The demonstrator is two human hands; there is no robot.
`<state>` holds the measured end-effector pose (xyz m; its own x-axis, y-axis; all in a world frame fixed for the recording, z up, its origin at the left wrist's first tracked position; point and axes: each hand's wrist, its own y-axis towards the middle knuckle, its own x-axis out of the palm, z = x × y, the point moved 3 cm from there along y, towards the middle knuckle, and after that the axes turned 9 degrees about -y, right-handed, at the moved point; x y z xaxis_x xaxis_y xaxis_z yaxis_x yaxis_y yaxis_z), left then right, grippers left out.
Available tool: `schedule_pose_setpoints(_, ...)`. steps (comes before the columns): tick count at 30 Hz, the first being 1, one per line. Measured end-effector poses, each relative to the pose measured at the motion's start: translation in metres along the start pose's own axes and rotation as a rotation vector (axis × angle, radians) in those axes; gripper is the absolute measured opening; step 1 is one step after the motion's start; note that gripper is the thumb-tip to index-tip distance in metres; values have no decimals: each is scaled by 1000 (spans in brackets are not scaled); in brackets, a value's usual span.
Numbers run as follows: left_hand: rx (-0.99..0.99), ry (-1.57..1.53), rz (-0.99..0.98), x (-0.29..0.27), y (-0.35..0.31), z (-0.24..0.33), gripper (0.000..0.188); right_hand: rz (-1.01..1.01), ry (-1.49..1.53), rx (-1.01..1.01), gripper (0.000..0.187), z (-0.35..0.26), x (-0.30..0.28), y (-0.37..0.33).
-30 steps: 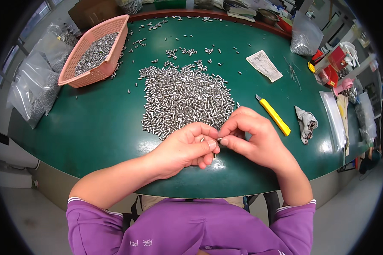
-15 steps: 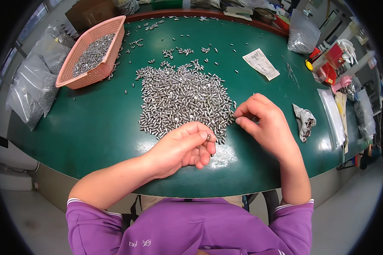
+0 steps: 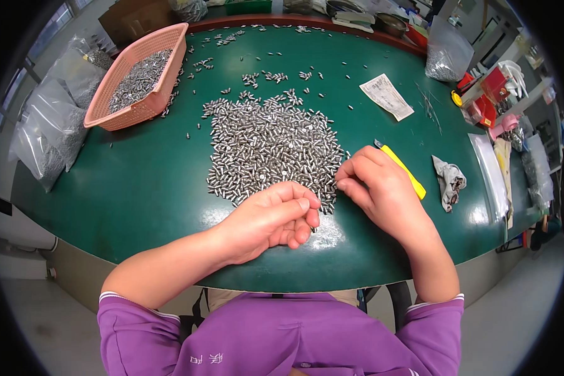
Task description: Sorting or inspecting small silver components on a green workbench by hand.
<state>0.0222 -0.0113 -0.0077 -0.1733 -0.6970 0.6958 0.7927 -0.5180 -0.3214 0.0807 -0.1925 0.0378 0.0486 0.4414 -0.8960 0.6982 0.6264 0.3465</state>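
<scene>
Silvery, bullet-shaped pieces [image 3: 266, 147] lie heaped beside curled hands [image 3: 276, 219] [image 3: 382, 191]; whether these pinch any, I cannot tell.

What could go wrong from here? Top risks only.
1. Cut: the right hand is right beside the yellow utility knife and might brush its tip; I can't tell if the blade is out.
2. Spill: the left hand is at the near edge of the pile of metal parts; a knock could scatter some.
</scene>
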Motion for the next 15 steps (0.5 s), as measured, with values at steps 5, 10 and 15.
schedule_pose_setpoints(5,-25,31,-57,-2,0,-2,19,11,183,-167,13,-21,-2,1)
schedule_pose_setpoints(10,-35,86,-44,-1,0,-3,20,45,304,-185,13,-21,5,0)
schedule_pose_setpoints(15,-16,56,-28,-1,1,-2,18,102,225,-45,12,-6,-4,2)
